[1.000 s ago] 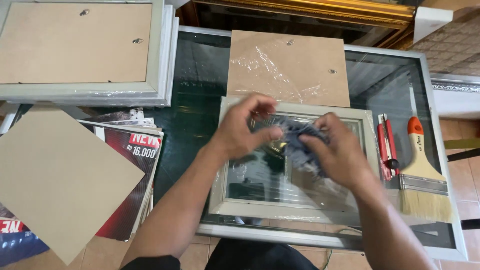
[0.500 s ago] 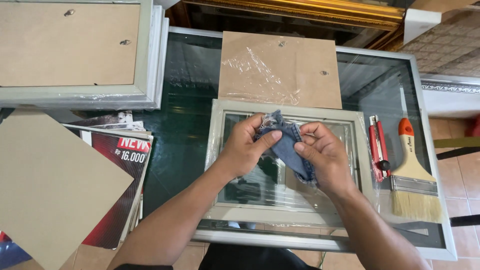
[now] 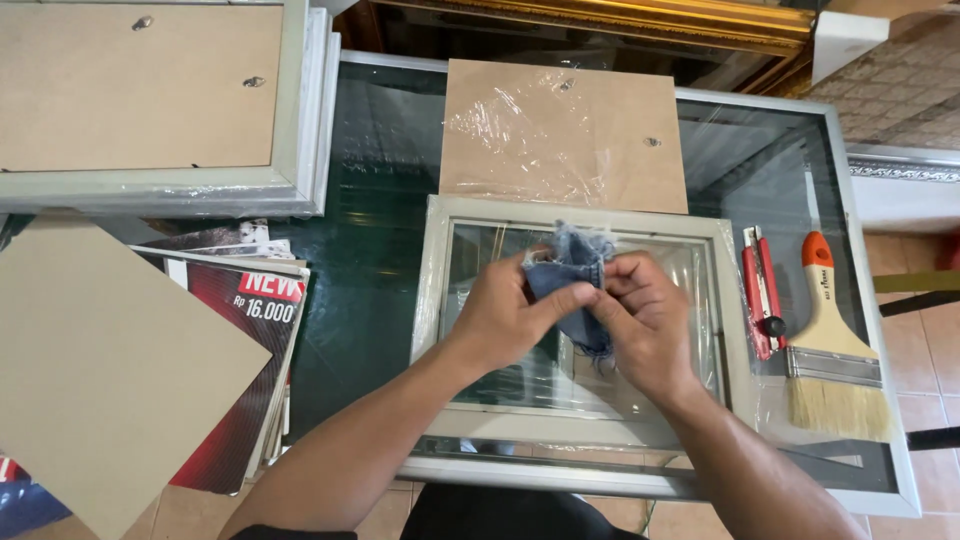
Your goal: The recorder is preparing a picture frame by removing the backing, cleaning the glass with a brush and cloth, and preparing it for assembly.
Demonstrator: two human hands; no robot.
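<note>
A small blue denim rag (image 3: pixel 568 272) is bunched between both my hands, above a pale grey picture frame (image 3: pixel 436 290) that lies face down on a glass table. My left hand (image 3: pixel 505 312) pinches the rag's left side with thumb across it. On the rag's right side my right hand (image 3: pixel 645 320) grips with curled fingers. The frame's glass pane (image 3: pixel 510 385) shows under my wrists. A brown backing board (image 3: pixel 560 135) wrapped in clear film lies just beyond the frame.
A red utility knife (image 3: pixel 760 290) and a wide paintbrush (image 3: pixel 832 350) with an orange-tipped handle lie right of the frame. At the top left a larger frame (image 3: pixel 150 100) lies back up. Cardboard (image 3: pixel 100 370) and printed sheets (image 3: pixel 245 330) are stacked at left. The glass table (image 3: pixel 375 250) has a metal rim.
Both hands have kept working the rag above the frame, shifting it slightly up and left; the rag is now more tightly bunched between the fingers.
</note>
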